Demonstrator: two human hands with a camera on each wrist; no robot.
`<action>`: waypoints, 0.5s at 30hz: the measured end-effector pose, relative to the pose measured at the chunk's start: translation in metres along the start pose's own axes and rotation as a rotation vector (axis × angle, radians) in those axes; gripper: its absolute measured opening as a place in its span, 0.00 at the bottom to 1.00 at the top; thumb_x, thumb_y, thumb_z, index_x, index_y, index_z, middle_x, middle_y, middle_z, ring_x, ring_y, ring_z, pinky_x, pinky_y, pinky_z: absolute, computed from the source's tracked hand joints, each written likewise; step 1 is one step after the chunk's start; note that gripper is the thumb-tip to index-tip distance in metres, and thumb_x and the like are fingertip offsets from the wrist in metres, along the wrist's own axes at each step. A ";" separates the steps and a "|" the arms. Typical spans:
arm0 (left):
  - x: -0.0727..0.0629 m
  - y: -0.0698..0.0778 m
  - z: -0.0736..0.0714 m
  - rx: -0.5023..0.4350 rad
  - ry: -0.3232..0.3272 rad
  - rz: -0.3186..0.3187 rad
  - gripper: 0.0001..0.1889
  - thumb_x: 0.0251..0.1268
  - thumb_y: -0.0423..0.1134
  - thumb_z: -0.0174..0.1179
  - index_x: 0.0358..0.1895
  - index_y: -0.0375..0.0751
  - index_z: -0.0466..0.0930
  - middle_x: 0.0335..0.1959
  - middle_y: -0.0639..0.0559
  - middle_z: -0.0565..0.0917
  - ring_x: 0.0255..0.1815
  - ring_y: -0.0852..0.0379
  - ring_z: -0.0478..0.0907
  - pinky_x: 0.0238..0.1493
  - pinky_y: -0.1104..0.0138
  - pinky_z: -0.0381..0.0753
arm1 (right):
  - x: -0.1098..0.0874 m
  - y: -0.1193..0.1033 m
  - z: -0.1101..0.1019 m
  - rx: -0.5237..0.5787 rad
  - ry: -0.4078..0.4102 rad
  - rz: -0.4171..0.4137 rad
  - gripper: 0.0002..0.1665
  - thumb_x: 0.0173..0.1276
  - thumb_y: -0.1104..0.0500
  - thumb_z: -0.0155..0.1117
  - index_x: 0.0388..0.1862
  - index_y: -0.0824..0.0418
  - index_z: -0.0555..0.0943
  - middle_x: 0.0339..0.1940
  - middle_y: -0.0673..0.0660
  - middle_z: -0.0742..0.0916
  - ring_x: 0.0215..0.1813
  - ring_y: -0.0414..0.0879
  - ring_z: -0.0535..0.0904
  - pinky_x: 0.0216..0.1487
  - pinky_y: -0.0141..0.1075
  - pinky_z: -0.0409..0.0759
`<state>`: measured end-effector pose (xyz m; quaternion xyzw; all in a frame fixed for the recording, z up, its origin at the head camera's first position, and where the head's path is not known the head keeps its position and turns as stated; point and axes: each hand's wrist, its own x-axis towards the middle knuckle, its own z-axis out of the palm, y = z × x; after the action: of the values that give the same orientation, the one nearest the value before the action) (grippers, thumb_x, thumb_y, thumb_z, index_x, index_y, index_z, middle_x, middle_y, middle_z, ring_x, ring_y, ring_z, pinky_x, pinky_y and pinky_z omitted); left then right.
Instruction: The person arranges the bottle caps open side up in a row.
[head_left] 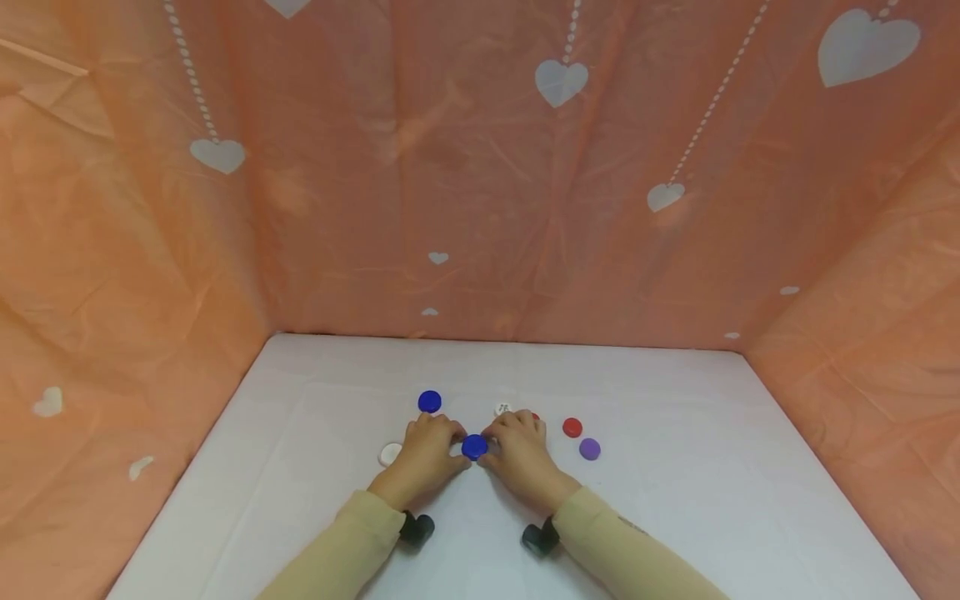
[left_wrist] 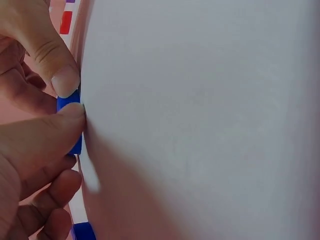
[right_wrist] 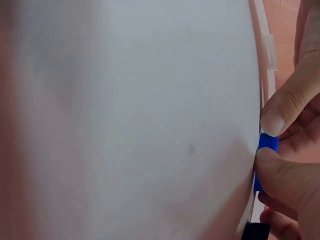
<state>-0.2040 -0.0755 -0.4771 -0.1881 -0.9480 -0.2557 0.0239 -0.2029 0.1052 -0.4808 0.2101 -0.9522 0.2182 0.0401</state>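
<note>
A blue bottle cap (head_left: 474,447) is between my two hands near the middle of the white table. My left hand (head_left: 426,454) pinches its left side, thumb in front and fingers behind. On the opposite side, my right hand (head_left: 522,457) pinches it the same way. Both wrist views show the blue cap (left_wrist: 76,145) from the side, with the two thumbs close together on its edge. Beside my left hand lie a white cap (head_left: 390,454) and another blue cap (head_left: 430,402). Just beyond my right fingers are a white cap with dark marks (head_left: 503,409) and a partly hidden red cap (head_left: 535,417).
Right of my right hand sit a red cap (head_left: 572,427) and a purple cap (head_left: 590,449). An orange cloth (head_left: 480,208) with white hearts rises behind the white table (head_left: 675,500) and along both its sides. Dark wrist cameras (head_left: 540,539) hang below the sleeves.
</note>
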 end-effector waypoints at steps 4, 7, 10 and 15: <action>-0.001 0.002 -0.002 -0.012 -0.011 -0.008 0.12 0.50 0.40 0.74 0.36 0.41 0.84 0.28 0.54 0.78 0.37 0.52 0.68 0.42 0.56 0.63 | 0.000 -0.003 -0.002 0.010 -0.030 0.011 0.15 0.60 0.50 0.73 0.41 0.56 0.84 0.44 0.51 0.79 0.55 0.51 0.65 0.56 0.51 0.58; -0.001 0.003 -0.004 -0.039 -0.031 -0.025 0.11 0.51 0.39 0.73 0.35 0.41 0.83 0.27 0.56 0.76 0.35 0.54 0.67 0.42 0.58 0.63 | 0.000 -0.004 -0.003 0.015 -0.046 0.013 0.15 0.61 0.50 0.72 0.41 0.56 0.83 0.45 0.51 0.79 0.56 0.51 0.65 0.56 0.50 0.58; -0.001 0.004 -0.005 -0.054 -0.052 -0.036 0.11 0.51 0.38 0.73 0.36 0.41 0.82 0.26 0.57 0.75 0.35 0.54 0.67 0.41 0.59 0.64 | 0.000 -0.005 -0.003 0.010 -0.049 -0.002 0.14 0.61 0.50 0.72 0.41 0.56 0.83 0.44 0.50 0.79 0.55 0.50 0.65 0.54 0.49 0.58; -0.002 0.006 -0.007 -0.062 -0.097 -0.051 0.12 0.53 0.37 0.72 0.39 0.39 0.82 0.28 0.57 0.75 0.36 0.53 0.67 0.41 0.60 0.67 | -0.001 -0.006 -0.003 0.002 -0.040 -0.042 0.14 0.61 0.51 0.72 0.40 0.58 0.83 0.43 0.50 0.79 0.52 0.49 0.66 0.50 0.47 0.58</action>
<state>-0.2001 -0.0748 -0.4686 -0.1766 -0.9441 -0.2763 -0.0346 -0.1995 0.1018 -0.4760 0.2344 -0.9480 0.2140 0.0254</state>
